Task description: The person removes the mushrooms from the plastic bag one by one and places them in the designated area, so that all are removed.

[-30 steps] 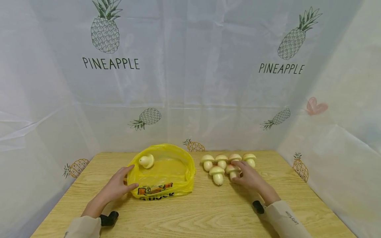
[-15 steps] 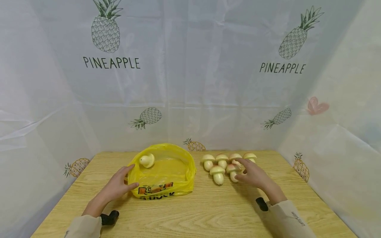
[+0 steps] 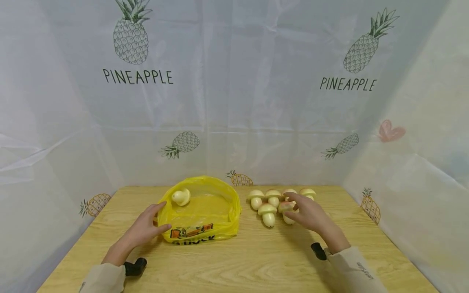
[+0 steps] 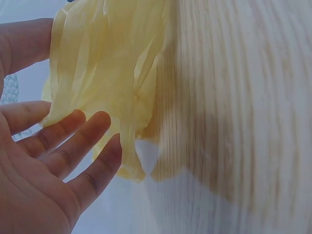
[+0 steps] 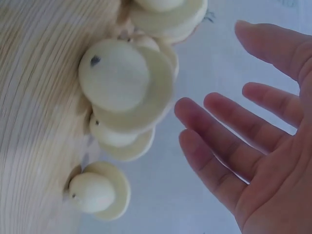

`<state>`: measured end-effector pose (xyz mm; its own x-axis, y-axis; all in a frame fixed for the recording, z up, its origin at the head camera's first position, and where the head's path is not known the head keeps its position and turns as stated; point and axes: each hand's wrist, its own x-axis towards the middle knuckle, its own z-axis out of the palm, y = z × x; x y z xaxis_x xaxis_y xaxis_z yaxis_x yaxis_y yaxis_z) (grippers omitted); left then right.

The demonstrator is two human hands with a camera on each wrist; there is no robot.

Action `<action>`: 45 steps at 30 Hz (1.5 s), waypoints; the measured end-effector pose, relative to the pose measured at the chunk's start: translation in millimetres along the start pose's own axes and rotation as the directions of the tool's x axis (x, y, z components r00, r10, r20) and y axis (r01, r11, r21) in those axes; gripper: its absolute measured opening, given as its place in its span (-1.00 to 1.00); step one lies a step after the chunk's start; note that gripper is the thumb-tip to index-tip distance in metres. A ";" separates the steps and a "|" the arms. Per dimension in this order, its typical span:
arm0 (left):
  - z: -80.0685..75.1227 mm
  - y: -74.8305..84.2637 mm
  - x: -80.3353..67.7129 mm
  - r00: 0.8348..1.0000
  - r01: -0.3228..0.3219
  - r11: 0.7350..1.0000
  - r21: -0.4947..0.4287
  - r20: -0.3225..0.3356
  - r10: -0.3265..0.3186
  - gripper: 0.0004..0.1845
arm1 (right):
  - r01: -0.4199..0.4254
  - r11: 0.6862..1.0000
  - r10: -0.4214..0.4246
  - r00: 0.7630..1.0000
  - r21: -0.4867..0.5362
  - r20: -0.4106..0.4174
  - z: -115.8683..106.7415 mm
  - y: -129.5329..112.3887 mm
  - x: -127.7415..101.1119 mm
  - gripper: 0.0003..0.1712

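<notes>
A yellow plastic bag [image 3: 229, 232] with dark print lies with its mouth facing up, and one pale toy mushroom [image 3: 181, 197] is inside it. My left hand [image 3: 143, 228] rests at the bag's left side with fingers and thumb spread; in the left wrist view its fingertips [image 4: 100, 119] touch the thin plastic [image 4: 112, 58]. Over to the right, my right hand [image 3: 313, 215] hovers above the front right mushroom [image 3: 287, 206], fingers loosely bent. The right wrist view shows that hand holding nothing, its fingertips [image 5: 187, 107] apart from the nearest mushroom [image 5: 117, 73].
Several more toy mushrooms stand close together in two rows, including a front left one [image 3: 268, 215] and a far right one [image 3: 307, 193]. They stand on a wooden table [image 3: 234, 268]. A white curtain [image 3: 234, 101] with pineapple prints surrounds the back and sides.
My right hand has risen slightly off the front right mushroom, drawing back to the right and then shifting a little left. The left hand and the bag stay in place.
</notes>
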<state>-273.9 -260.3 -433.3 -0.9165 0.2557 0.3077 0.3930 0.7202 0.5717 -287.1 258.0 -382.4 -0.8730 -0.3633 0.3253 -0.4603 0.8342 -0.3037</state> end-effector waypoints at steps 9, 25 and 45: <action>-0.5 -1.1 1.3 1.000 -0.003 1.000 -0.022 0.004 0.003 -0.16 | 0.056 0.997 -0.057 0.998 0.048 0.021 10.3 -23.8 12.8 -0.37; 0.2 -0.6 0.1 1.000 0.018 1.000 -0.022 0.013 -0.018 -0.16 | 0.262 0.965 -0.262 0.964 0.027 0.033 60.1 -94.0 54.8 -0.43; -0.5 0.3 0.8 0.999 0.031 0.998 -0.047 0.023 -0.030 -0.16 | 0.309 0.948 -0.317 0.939 0.077 0.137 108.4 -186.1 125.1 -0.39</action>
<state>-274.5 -260.2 -432.6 -0.9292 0.2491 0.2731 0.3678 0.6969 0.6157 -328.1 12.3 -382.3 -0.6957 -0.6621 0.2787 -0.7183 0.6470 -0.2560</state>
